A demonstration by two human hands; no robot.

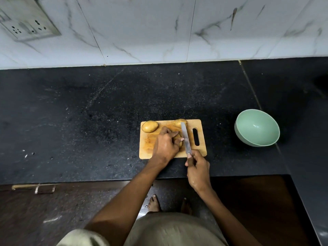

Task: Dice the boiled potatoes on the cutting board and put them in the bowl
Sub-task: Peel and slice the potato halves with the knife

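Head view: potato point(178, 141) under left hand point(166, 145), knife point(186, 137) alongside

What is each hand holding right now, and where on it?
The right hand grips the knife by its handle. The left hand holds a potato from above on the cutting board.
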